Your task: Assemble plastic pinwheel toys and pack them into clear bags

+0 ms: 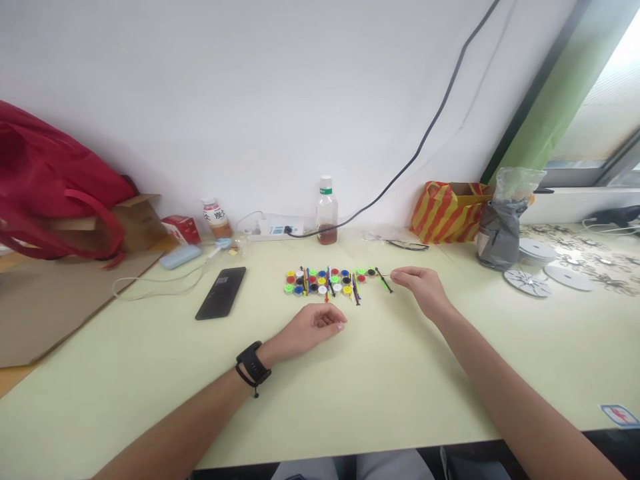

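Note:
Small round discs (pixel 321 281) in red, yellow, green, blue, black and white lie in rows at the table's middle. Thin coloured strips (pixel 355 291) lie across them in bunches, and a separate black and green strip (pixel 384 280) sits at the right end. My right hand (pixel 421 288) is beside that strip, thumb and fingers pinched on a thin strand pointing left; its kind is too small to tell. Just in front of the discs, my left hand (pixel 314 327) rests with fingers loosely curled, a small gap at the thumb and nothing visible inside.
A black phone (pixel 221 293) lies left of the discs. Behind stand a bottle (pixel 327 212), a power strip (pixel 281 227) and a striped bag (pixel 445 212). Right are a grey bag (pixel 499 233) and white discs (pixel 527 283); left, cardboard (pixel 65 300) and a red bag (pixel 60 173).

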A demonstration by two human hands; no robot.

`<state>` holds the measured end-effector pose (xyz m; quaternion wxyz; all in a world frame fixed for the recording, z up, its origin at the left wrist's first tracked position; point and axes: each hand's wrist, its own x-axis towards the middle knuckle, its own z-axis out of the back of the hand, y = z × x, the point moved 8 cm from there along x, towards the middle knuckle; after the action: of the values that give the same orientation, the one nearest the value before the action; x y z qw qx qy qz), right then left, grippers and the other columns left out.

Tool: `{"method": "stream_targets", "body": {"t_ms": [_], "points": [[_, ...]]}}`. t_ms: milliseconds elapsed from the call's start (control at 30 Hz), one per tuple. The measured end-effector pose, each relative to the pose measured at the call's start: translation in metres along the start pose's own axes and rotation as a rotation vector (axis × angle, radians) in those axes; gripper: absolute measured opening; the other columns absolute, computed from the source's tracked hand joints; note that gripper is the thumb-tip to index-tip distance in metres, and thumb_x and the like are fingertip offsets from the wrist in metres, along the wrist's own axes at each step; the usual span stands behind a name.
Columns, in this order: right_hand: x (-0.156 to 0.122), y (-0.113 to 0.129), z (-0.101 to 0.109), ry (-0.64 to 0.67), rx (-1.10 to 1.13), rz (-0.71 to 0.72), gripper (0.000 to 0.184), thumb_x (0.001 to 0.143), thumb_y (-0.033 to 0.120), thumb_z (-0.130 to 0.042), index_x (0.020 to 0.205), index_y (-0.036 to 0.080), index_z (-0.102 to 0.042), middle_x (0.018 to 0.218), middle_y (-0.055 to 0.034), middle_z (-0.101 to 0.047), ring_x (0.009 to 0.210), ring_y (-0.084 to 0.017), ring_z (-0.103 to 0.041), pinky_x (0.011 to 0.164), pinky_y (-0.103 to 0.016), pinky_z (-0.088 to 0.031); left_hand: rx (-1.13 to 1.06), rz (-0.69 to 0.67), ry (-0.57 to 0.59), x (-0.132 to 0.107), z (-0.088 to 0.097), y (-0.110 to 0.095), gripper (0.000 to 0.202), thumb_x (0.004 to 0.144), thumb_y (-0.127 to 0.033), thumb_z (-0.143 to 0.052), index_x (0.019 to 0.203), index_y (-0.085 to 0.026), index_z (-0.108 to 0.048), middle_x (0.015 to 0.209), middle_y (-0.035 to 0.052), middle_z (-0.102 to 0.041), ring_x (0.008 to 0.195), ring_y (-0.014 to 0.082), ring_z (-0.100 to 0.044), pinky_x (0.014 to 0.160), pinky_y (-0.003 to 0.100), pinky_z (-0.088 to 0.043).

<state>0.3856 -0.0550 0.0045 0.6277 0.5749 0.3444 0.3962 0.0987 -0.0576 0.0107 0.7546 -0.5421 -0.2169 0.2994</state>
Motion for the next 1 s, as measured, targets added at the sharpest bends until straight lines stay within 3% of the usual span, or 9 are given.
{"method": "stream_targets", "body": {"t_ms": [200,700,1000], "points": [[0.003,-0.008,-0.001,0.011,-0.050,-0.001,0.023,0.069,0.036,-0.084,0.080,0.017,-0.079,0.089,-0.0127,-0.079,0.093,-0.032,-0.075,0.086,-0.043,-0.060,0.005,0.002,0.002,0.000,0.000,-0.001,0.031,0.090,-0.046,-0.070,0.100,-0.018,-0.074,0.098,0.0076,-0.071,0.090,0.0197,-0.064,0.085,0.033,-0.051],[0.008,-0.011,0.004,0.061,0.018,-0.056,0.022,0.068,0.032,-0.087,0.081,0.016,-0.080,0.095,-0.0138,-0.079,0.094,-0.031,-0.075,0.095,-0.043,-0.058,0.018,-0.005,0.023,-0.001,-0.001,-0.002,0.029,0.091,-0.044,-0.068,0.101,-0.018,-0.073,0.099,0.0075,-0.071,0.090,0.0190,-0.062,0.084,0.032,-0.050],[0.003,0.000,0.007,0.051,-0.277,-0.042,0.018,0.067,0.033,-0.082,0.076,0.017,-0.080,0.093,-0.0106,-0.080,0.096,-0.029,-0.073,0.081,-0.034,-0.053,0.035,-0.006,0.035,-0.001,-0.002,0.000,0.027,0.093,-0.043,-0.067,0.102,-0.018,-0.072,0.100,0.0067,-0.070,0.090,0.0183,-0.062,0.085,0.031,-0.049]]}}
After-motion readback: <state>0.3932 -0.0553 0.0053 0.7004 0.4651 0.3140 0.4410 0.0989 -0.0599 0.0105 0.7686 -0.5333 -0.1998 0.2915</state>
